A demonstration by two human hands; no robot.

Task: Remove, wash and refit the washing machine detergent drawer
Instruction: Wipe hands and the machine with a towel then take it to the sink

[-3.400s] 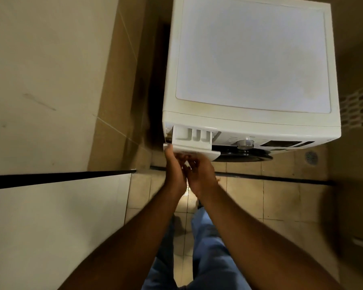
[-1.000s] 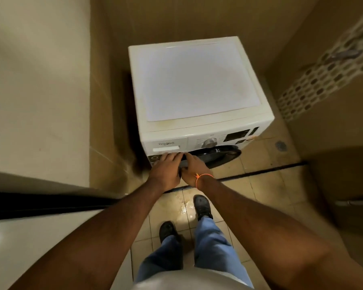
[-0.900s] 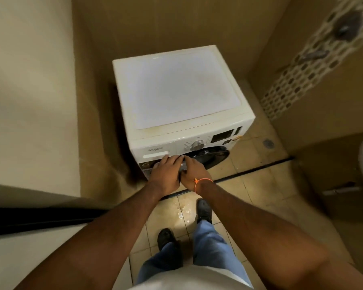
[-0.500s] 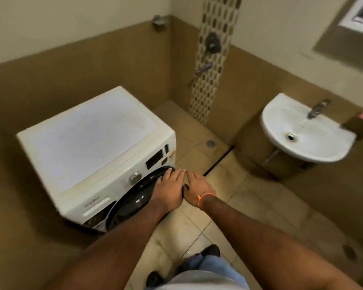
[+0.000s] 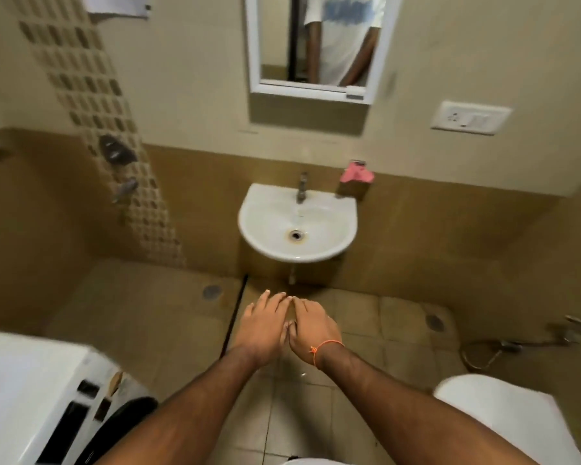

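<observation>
Head view, the only one: the scene has swung round from the washing machine (image 5: 31, 397), which a moment ago filled the middle and now sits at the lower left edge, to the white sink (image 5: 265, 239) straight ahead under the mirror (image 5: 275, 41). The left hand (image 5: 264, 325) and right hand (image 5: 316, 325) are held out side by side, backs up, touching, fingers flat and pressed together; neither grip pinches anything that I can see. The detergent drawer itself is not visible now; earlier it was pushed flush into the machine's front, so it is probably back in its slot there. My judgement is that refitting is done and the person is turning away, perhaps to rinse the hands at the tap (image 5: 302, 187).
</observation>
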